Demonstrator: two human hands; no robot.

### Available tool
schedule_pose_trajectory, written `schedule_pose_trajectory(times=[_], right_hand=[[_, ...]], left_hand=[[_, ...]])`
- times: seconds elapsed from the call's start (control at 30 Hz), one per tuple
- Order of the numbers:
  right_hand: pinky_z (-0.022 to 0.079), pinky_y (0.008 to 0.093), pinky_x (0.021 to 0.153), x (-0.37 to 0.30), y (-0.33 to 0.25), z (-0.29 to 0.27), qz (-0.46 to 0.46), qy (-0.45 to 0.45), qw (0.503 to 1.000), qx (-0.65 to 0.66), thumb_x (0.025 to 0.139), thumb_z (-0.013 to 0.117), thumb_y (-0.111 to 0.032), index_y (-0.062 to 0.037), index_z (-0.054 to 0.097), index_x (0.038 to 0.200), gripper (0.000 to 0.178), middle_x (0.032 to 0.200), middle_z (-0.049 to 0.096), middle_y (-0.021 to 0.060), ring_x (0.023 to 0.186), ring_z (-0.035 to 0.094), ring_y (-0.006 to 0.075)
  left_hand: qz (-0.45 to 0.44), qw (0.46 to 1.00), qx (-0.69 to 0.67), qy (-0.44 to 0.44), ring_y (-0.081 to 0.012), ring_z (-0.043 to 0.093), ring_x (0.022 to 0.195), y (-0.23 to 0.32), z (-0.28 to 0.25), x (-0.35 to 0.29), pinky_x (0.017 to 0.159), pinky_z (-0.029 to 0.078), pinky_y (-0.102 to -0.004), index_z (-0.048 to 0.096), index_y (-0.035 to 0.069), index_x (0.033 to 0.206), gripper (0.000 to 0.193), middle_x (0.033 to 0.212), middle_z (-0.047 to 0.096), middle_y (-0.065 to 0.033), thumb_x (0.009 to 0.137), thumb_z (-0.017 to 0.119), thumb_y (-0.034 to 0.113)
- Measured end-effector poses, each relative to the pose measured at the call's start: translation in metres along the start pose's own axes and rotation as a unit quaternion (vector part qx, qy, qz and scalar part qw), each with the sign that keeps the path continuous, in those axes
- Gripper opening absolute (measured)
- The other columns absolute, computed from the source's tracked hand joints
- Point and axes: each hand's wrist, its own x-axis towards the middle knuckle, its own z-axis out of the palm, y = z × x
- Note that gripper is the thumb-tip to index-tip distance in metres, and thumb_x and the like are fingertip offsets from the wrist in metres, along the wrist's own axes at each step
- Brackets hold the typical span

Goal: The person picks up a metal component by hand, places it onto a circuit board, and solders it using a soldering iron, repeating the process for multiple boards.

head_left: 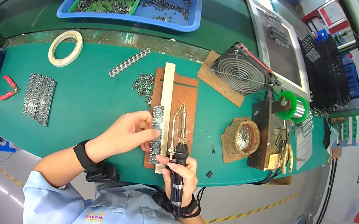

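Observation:
A narrow strip of small circuit boards [158, 116] lies along a pale wooden bar [167, 91] on a reddish-brown board [189, 95]. My left hand [125, 132] is closed, its thumb and fingers pinching the strip's left side. In my right hand [187, 176] is a black-handled soldering iron [177, 183], its tip pointing away from me beside the bar. A thin bent metal tube runs along the iron. Fingertips of the right hand reach to the near end of the strip. Beyond the board lie a pile of small metal parts [143, 87] and another strip [129, 62].
A roll of tape [65, 48], red-handled cutters [9, 89] and stacked strips [38, 99] lie left on the green mat. Right stand a fan [243, 71], a metal dish [247, 137] and a solder spool [293, 106]. A blue tray [195, 7] of parts sits beyond.

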Motion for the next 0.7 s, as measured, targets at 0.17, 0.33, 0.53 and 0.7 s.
schedule_pose_trajectory(times=[0.17,0.33,0.53,0.7], right_hand=[[0.041,0.0308,0.077,-0.022,0.005,0.006,0.041,0.045,0.998,0.026,0.078,0.062,0.000,-0.0088,0.049,0.096,0.023,0.089,0.067,0.0129,0.084,0.055,0.0211],[0.040,0.0259,0.067,-0.006,0.012,-0.005,-0.006,0.028,0.997,0.071,0.072,0.065,0.002,-0.0119,0.060,0.099,0.031,0.086,0.060,0.0079,0.072,0.052,0.0171],[0.042,0.0225,0.069,-0.017,0.005,0.008,0.016,0.049,0.993,0.106,0.085,0.048,-0.003,-0.0085,0.057,0.099,0.018,0.085,0.044,0.0047,0.076,0.053,0.0151],[0.042,0.0232,0.070,-0.011,0.001,0.000,0.026,0.055,0.994,0.095,0.084,0.049,0.000,-0.0083,0.056,0.096,0.016,0.086,0.042,0.0041,0.077,0.054,0.0152]], left_hand=[[0.047,0.998,0.020,0.046,-0.0087,0.054,0.061,0.009,0.000,0.006,0.052,0.045,-0.0214,0.050,0.003,0.086,0.017,0.071,0.055,-0.0018,0.086,0.057,0.018],[0.073,0.989,0.092,0.088,-0.0055,0.049,0.054,0.009,0.000,0.017,0.043,0.040,-0.0172,0.053,0.005,0.081,0.016,0.066,0.051,0.0005,0.085,0.055,0.020],[0.049,0.992,0.107,0.036,-0.0069,0.047,0.055,0.022,-0.008,0.012,0.050,0.041,-0.0213,0.053,0.008,0.079,0.014,0.065,0.048,0.0019,0.087,0.053,0.020],[0.022,0.992,0.124,0.007,-0.0079,0.048,0.062,0.038,0.009,0.017,0.059,0.044,-0.0238,0.051,0.010,0.077,0.015,0.067,0.046,0.0029,0.088,0.053,0.020]])
